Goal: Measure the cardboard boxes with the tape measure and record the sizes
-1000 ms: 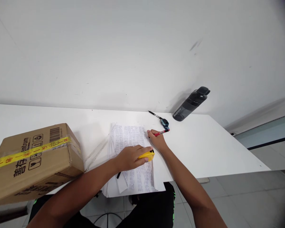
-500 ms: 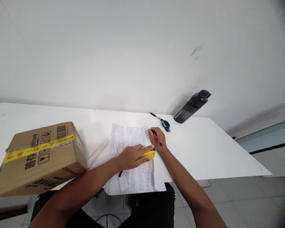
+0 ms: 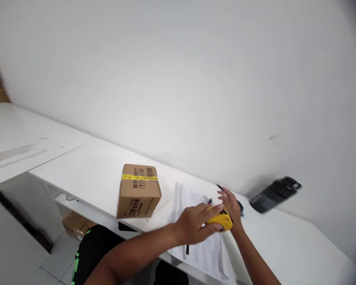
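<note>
My left hand [image 3: 192, 223] is closed around a yellow tape measure [image 3: 221, 220], held above the sheets of paper. Just behind and to the right of it is my right hand [image 3: 230, 202], its fingers apart and nothing visible in them. A red-and-black pen [image 3: 209, 202] lies at the upper part of the written paper [image 3: 200, 253], partly hidden by my left hand. Under my left wrist the end of a black pen [image 3: 187, 249] shows on the paper. Another black pen [image 3: 219, 187] sticks out beyond my right fingertips.
A taped cardboard box [image 3: 139, 188] stands left of the paper on the white table [image 3: 86, 166]. A dark bottle [image 3: 274, 196] is at the right by the wall. A small dark blue object [image 3: 241, 208] is partly hidden behind my right hand. Another carton [image 3: 77, 225] sits below the table.
The view has swung left. My right hand has let go of the red-and-black pen and opened. My left hand still holds the tape measure.
</note>
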